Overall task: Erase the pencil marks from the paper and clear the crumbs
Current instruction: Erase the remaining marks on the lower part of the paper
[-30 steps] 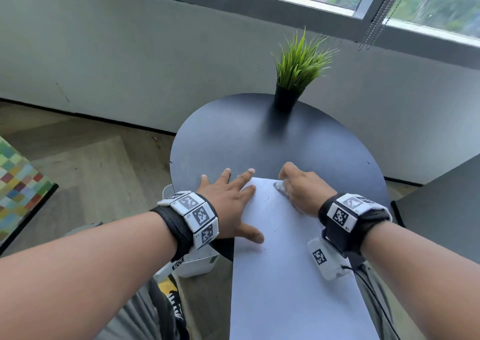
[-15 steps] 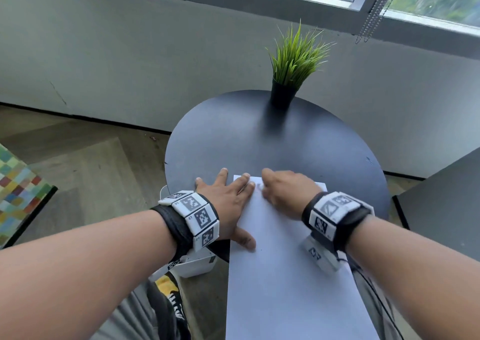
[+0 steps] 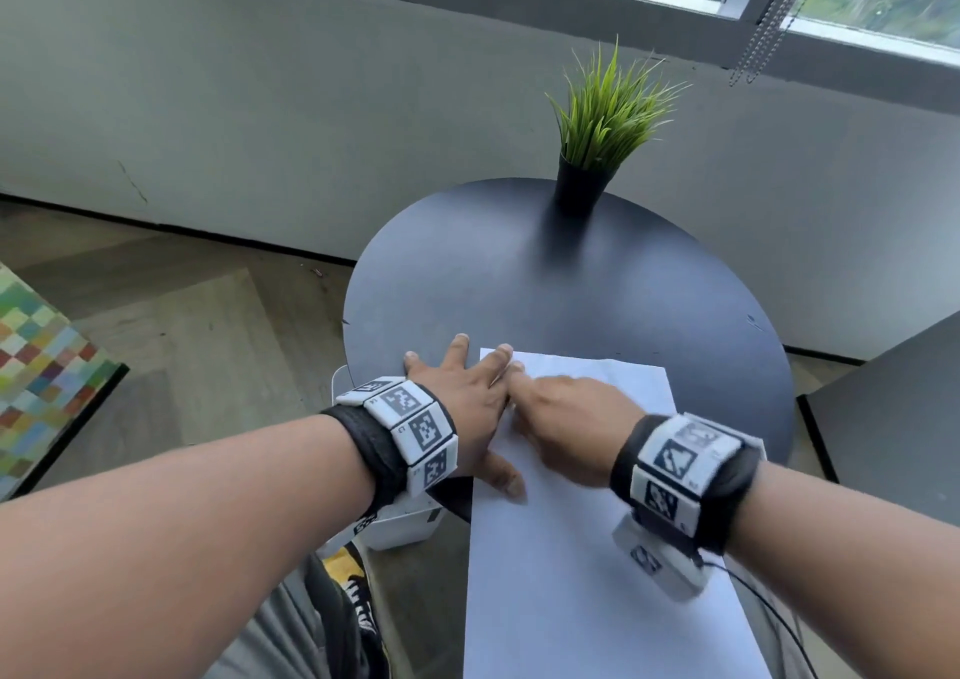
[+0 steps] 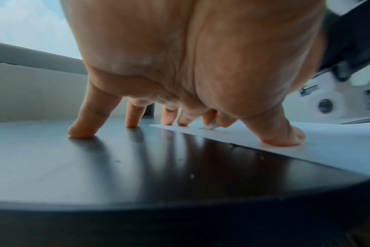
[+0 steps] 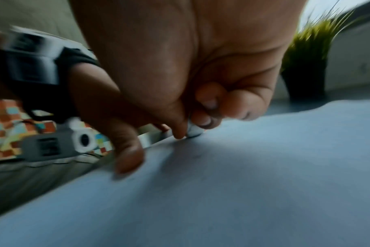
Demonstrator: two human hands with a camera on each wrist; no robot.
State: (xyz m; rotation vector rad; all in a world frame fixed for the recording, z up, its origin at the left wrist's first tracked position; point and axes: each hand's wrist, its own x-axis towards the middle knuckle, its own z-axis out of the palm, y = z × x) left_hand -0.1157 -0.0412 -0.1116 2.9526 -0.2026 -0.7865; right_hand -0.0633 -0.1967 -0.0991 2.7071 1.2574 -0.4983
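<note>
Right hand (image 3: 571,418) pinches eraser (image 5: 193,131) on paper (image 3: 597,574), lengthwise away.

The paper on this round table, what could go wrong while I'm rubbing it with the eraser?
The paper overhangs the table toward you, and only the left hand pins it, at its left edge; it may slide or buckle. The right hand works the eraser near the far left corner, where hard strokes could crease or tear the sheet. The plant stands farther back, probably safe.
</note>
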